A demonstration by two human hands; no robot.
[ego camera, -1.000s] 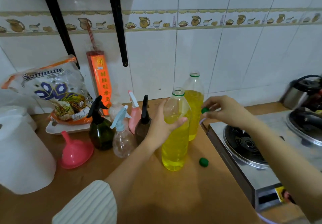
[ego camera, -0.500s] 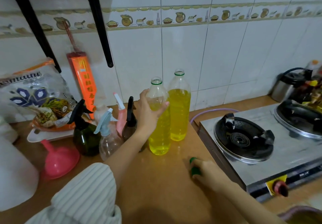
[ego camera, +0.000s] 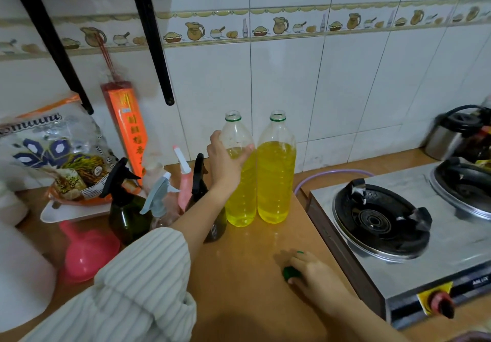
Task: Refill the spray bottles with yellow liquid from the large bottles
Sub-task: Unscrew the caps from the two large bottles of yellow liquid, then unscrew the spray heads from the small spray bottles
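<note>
funnel (ego camera: 87,254) at 9 o'clock, idle | sprayers (ego camera: 127,208) at 10, capped | our left hand (ego camera: 225,163) wraps left bottle (ego camera: 240,182), both bottles open, centre | our right hand (ego camera: 310,275) pinches cap (ego camera: 291,272) at 5 | step: uncapping finished | next: unscrew a sprayer, seat funnel, pour

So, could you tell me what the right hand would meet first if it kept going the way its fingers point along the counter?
Judging loosely, the right hand, resting by a green cap, points left across bare counter. The striped sleeve of the left arm looks first in line, though depth is unclear.
</note>
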